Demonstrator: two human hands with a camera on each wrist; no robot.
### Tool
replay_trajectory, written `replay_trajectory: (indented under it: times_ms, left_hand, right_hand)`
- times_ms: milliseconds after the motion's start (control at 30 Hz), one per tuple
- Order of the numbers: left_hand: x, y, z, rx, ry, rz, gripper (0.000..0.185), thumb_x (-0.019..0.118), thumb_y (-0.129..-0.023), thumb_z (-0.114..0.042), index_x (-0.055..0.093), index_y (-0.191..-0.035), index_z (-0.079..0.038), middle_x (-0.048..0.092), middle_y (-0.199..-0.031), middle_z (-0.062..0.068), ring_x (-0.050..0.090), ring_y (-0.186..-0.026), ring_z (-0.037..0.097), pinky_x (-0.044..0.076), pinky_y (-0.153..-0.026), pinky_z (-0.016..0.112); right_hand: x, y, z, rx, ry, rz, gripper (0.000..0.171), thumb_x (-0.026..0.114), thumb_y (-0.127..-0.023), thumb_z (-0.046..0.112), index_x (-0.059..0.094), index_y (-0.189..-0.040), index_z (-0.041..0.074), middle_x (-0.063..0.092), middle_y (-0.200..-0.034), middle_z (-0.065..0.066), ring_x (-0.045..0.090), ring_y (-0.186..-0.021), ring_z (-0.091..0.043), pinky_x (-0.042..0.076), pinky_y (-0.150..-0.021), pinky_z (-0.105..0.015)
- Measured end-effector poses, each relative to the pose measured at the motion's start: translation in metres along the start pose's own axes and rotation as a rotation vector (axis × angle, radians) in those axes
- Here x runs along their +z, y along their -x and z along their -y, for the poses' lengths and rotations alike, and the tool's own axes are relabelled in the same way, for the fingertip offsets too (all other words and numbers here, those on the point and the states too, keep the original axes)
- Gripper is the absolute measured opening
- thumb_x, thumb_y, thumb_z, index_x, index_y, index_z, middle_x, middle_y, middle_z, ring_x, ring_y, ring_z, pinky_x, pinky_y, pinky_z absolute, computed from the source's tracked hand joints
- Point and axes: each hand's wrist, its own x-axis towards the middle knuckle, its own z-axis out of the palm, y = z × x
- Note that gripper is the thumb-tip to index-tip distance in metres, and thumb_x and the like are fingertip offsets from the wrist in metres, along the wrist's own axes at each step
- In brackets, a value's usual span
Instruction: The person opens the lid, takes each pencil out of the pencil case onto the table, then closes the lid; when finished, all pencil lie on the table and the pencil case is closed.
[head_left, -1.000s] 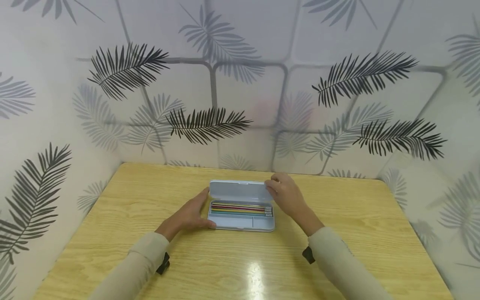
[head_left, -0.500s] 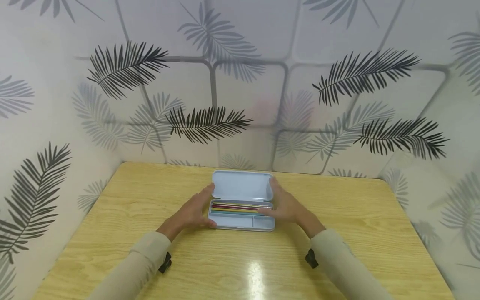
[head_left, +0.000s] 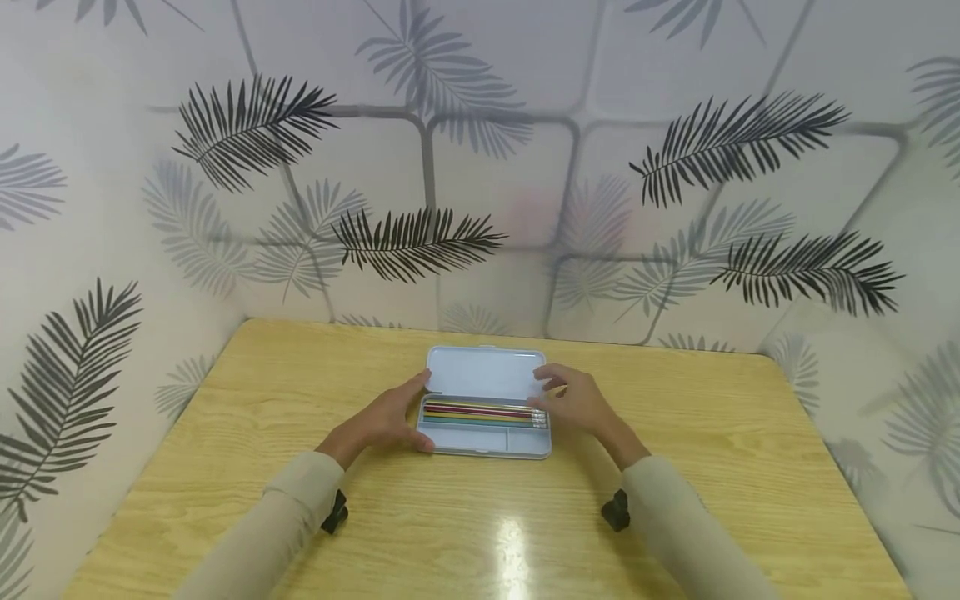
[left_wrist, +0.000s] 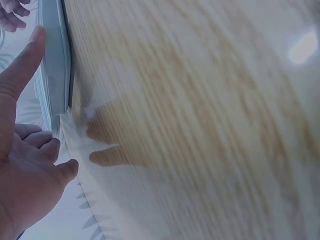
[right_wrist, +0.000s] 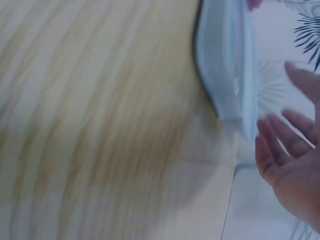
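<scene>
A light-blue pencil case (head_left: 463, 438) lies on the table with its lid (head_left: 486, 372) tipped back on the far side. Several striped-looking coloured pencils (head_left: 480, 411) fill the long rear compartment, eraser ends to the right. My left hand (head_left: 382, 419) spans the case's left end, thumb at the front corner and fingers reaching toward the lid. In the left wrist view the straight thumb (left_wrist: 30, 57) touches the case's side. My right hand (head_left: 579, 402) is at the case's right end beside the lid, fingers loosely bent. The right wrist view shows its fingers (right_wrist: 280, 137) at the lid's edge, holding nothing.
The wood-grain table (head_left: 420, 533) extends around the case on all sides. Behind it stands a pale wall (head_left: 495, 192) with a leaf pattern. A dark wrist device (head_left: 617, 510) sits under the right sleeve (head_left: 675, 517).
The lid has swung farther back from its half-raised position. My right hand has released the lid's edge and drawn its fingers loosely together. The left hand has stayed at the left end.
</scene>
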Motion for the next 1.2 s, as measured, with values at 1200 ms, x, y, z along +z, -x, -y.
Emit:
replay_trajectory:
  times_ms: [1200]
  left_hand:
    - [0.000,0.000,-0.004,-0.018,0.030,0.015,0.126,0.088,-0.059,-0.039,0.009,-0.153,-0.007,0.011,-0.160,0.010,0.015,-0.147,0.029,0.019,-0.120,0.044]
  right_hand:
    - [0.036,-0.012,0.032,0.132,0.047,0.152,0.004,0.075,-0.080,0.010,0.074,-0.081,0.014,0.071,-0.088,0.000,0.056,-0.080,-0.013,0.047,-0.071,-0.025]
